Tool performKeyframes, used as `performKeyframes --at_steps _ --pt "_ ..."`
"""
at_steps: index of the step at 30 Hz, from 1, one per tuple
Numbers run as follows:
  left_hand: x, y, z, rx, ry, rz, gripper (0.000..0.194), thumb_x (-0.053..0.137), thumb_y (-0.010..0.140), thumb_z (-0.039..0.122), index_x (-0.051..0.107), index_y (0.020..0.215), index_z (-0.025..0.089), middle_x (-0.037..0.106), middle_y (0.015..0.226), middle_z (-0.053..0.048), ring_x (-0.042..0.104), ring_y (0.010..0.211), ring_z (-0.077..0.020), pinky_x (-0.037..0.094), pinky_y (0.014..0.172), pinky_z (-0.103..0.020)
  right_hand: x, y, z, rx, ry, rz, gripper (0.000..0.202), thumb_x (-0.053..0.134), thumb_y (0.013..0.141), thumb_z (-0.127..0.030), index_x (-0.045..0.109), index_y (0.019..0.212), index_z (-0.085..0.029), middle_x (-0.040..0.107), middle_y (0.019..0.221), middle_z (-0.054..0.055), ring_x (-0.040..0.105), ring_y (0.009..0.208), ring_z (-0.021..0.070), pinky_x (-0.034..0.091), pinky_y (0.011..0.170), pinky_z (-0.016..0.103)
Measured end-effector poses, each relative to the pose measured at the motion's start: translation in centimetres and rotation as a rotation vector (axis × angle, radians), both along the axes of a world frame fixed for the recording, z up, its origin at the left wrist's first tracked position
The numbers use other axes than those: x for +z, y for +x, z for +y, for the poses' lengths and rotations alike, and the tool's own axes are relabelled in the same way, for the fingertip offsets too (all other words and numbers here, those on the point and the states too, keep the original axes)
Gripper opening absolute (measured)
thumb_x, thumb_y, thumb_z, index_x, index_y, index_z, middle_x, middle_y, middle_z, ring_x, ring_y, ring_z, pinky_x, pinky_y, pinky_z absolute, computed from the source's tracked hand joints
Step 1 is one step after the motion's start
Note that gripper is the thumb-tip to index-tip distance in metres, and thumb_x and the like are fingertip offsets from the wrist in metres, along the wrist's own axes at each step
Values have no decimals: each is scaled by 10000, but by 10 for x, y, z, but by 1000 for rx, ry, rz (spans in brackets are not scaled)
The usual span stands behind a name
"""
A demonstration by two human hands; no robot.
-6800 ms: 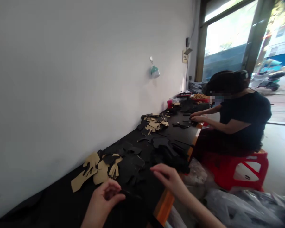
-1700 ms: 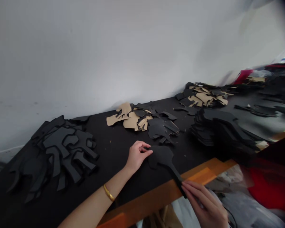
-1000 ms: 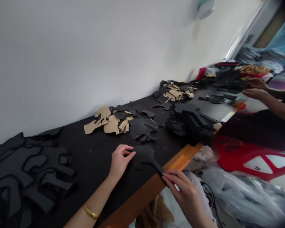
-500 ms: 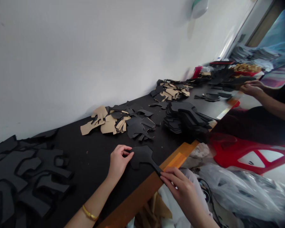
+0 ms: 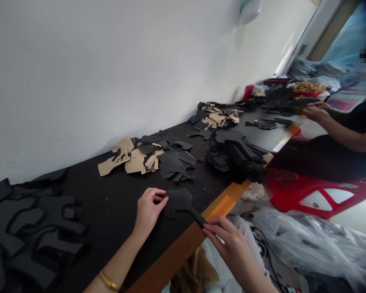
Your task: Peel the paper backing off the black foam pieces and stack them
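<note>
A flat black cut-out piece [image 5: 179,201] with a wide body and a narrow tail lies between my hands, over the table's front edge. My left hand [image 5: 149,207] pinches its wide end at the upper left. The thin tail is held between the thumb and fingers of my right hand [image 5: 227,240], above the orange edge strip [image 5: 167,264]. Beyond my hands sits a heap of black and tan scraps [image 5: 137,160]. Several similar black pieces [image 5: 49,228] are spread at the left, and a stack of black pieces [image 5: 234,150] stands to the right.
Another scrap heap [image 5: 215,116] rests against the wall further back. At the right, a person's hands [image 5: 317,112] hold something over the far table. Below the edge are clear plastic bags [image 5: 305,240], a red item with white panels [image 5: 323,195] and a cable.
The view has shifted slightly, so the heaps and the stack appear a little further left. Both my hands keep their hold on the black piece.
</note>
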State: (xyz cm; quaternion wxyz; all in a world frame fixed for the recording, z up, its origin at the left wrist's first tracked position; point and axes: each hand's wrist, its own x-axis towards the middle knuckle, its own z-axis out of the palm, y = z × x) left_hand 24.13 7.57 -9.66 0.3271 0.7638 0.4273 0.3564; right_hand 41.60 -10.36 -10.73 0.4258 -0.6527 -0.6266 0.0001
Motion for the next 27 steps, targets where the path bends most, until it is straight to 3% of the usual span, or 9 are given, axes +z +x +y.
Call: performKeyframes --at_steps 8,12,21,27 --pt "3 0 -1 5 23 14 149 640 743 314 661 817 187 637 907 -42 670 662 -160 551 642 -289 6 6 -1 2 -25 164 283 496 927 -368 721 861 -211 687 839 71 684 761 183 578 672 252" --pt "2 -1 0 -3 28 30 153 637 746 318 660 820 186 635 913 -46 671 669 -163 551 649 -292 9 8 -1 -10 43 232 276 511 916 -379 720 858 -210 698 859 64 698 776 182 602 706 250" --pt "0 0 0 -1 36 43 148 632 757 316 655 823 186 624 925 -41 674 676 -156 544 662 -279 15 4 -3 74 50 73 250 461 937 -213 710 907 -207 719 899 63 707 804 168 597 728 236" --pt "2 -1 -2 2 38 35 146 638 751 317 661 818 190 633 910 -37 677 670 -158 548 649 -278 14 -1 -4 92 7 58 298 408 959 -235 692 875 -204 698 851 66 701 767 155 595 706 220"
